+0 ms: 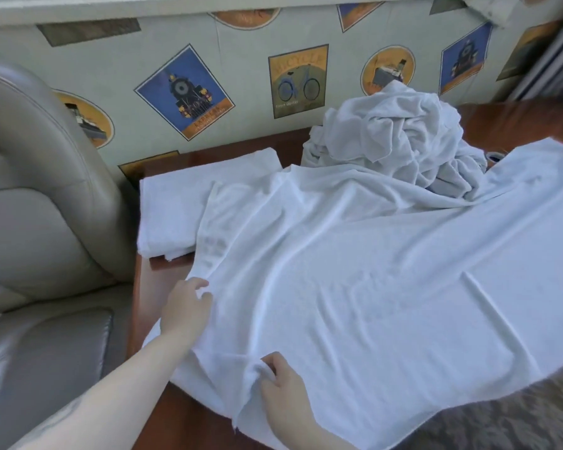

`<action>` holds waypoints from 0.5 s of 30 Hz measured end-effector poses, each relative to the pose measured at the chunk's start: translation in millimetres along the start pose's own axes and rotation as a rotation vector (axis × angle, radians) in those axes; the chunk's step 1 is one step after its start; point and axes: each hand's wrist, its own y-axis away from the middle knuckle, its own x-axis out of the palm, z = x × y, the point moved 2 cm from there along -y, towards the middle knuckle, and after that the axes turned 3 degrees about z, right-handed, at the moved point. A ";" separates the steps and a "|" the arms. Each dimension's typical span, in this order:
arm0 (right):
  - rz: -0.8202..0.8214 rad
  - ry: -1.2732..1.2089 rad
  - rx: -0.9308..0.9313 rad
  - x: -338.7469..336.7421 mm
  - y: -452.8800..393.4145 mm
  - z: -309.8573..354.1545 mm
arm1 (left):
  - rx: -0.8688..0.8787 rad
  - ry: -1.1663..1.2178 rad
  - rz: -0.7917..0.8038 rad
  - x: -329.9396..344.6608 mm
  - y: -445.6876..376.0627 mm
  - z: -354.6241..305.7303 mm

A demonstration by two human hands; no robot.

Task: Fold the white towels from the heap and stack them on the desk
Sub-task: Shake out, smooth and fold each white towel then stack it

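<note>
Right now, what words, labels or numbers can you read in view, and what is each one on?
"BICYCLE": top of the bicycle poster print on the wall, faint.
"EXPRESS": under the locomotive on the blue diamond print, blurred, likely reading.
Small line under the bicycle: begins "Finest Quality", rest too blurred.
Woven band marks on the spread towel: unreadable.
Other wall prints: too blurred.
Folded towel, heap, desk: no text.
</note>
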 end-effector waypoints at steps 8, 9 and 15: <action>-0.212 0.503 -0.438 26.5 -9.8 32.6 | 0.150 -0.131 -0.011 -52.2 -93.1 -36.5; -0.250 0.508 -0.513 30.3 -9.0 32.3 | 0.142 -0.119 0.013 -56.4 -108.5 -39.1; -0.138 0.790 -0.275 49.7 3.6 13.4 | 0.091 -0.038 0.220 -49.4 -170.5 -46.7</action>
